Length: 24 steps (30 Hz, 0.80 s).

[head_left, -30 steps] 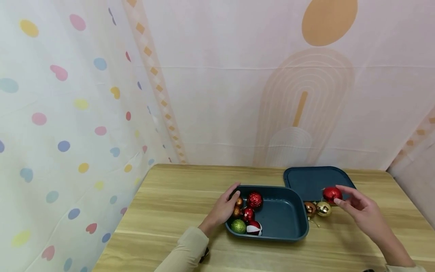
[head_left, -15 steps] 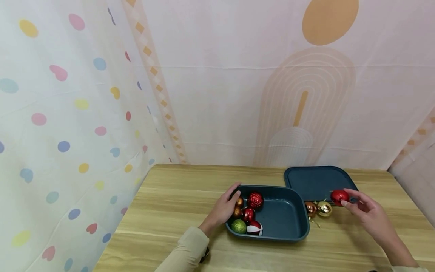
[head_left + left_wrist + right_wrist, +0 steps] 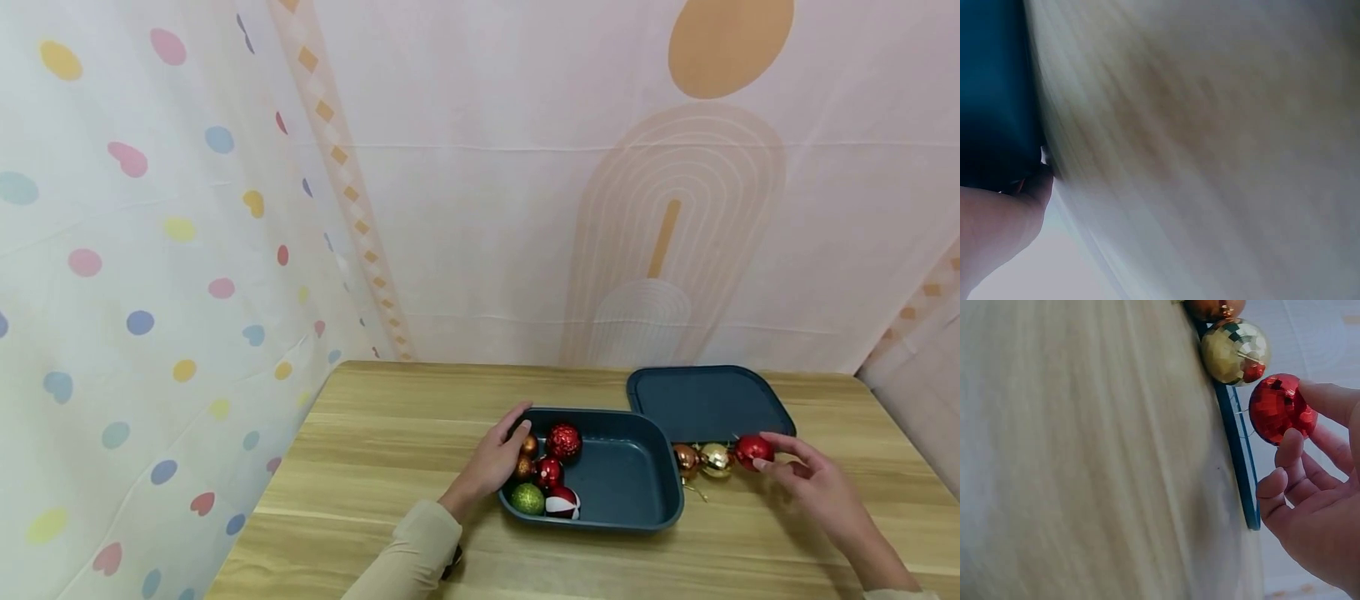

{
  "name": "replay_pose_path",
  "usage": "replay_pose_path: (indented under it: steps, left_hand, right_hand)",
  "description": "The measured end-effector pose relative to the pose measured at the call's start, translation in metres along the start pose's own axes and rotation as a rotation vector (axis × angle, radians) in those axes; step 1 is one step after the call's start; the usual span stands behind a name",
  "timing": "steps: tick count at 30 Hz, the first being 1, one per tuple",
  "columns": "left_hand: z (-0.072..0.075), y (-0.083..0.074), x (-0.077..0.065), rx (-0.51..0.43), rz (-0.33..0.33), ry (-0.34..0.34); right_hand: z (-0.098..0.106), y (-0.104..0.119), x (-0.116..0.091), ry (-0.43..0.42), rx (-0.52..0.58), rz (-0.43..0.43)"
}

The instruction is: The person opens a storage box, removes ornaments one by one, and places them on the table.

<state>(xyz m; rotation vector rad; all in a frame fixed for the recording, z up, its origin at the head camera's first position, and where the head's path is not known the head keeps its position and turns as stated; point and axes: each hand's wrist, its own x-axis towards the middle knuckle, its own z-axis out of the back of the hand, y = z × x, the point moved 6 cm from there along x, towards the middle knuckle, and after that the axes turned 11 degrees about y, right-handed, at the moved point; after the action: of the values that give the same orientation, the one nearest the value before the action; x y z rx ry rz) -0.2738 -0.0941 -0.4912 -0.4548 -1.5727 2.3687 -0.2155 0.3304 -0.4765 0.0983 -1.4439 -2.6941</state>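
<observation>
My right hand (image 3: 821, 487) pinches a shiny red Christmas bauble (image 3: 753, 451) between thumb and fingers; the right wrist view shows the faceted red bauble (image 3: 1280, 409) close up. Just left of it sit a gold bauble (image 3: 716, 460) and a copper bauble (image 3: 686, 460), by the front edge of the flat blue lid (image 3: 708, 404). My left hand (image 3: 491, 462) grips the left wall of the dark blue container (image 3: 626, 483), thumb over the rim. Inside, toward its left end, lie red, green, copper and red-and-white baubles. The fingers behind the wall are hidden in the head view.
The wooden table (image 3: 390, 425) reaches back to a patterned curtain (image 3: 480, 233). Another curtain (image 3: 172, 350) with coloured dots hangs along the left side. The container stands in front of the lid, partly overlapping it in view.
My right hand has moved slightly right and down with the red bauble, bringing it beside the gold one at the lid's front edge. My left hand stays on the container.
</observation>
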Motion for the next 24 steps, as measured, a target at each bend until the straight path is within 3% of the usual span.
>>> replay_pose_path:
  steps: [14,24]
  left_hand:
    - [-0.001,0.001,0.0,-0.004,0.008,0.0]
    - [0.0,-0.001,-0.001,-0.008,0.005,0.0]
  right_hand:
    - [-0.009,-0.011,0.0,0.057,-0.008,-0.041]
    - [-0.009,-0.012,0.003,0.053,-0.021,-0.056]
